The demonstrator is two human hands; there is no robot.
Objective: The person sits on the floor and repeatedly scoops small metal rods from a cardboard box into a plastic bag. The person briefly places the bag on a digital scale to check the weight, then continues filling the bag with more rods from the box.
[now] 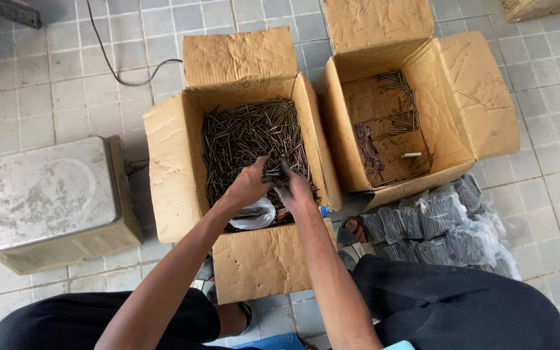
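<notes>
Your left hand (249, 185) and right hand (295, 188) meet over the near end of the full carton (166, 139), and both are closed around one bundle of nails (273, 170), held just above the loose nails (247, 133) that fill that box. A white plastic bag (258, 214) lies in the same carton directly under your hands, touching the nails; I cannot tell whether it already holds any.

The second carton (481, 97), standing just to the right of the first, is close to empty: a thin scatter of nails (393, 123) lies on its bottom, with one small pale piece among them.

A heap of filled clear bags (439, 227) rests on the tiled floor (46, 84) beside your right knee, touching the near corner of the second carton. My judgement is that a good share of the bagging is finished, roughly one carton's worth, while nearly all of the full carton is left.

A metal platform scale (43, 194) sits on the floor to your left, apart from the carton, with nothing on its plate.
</notes>
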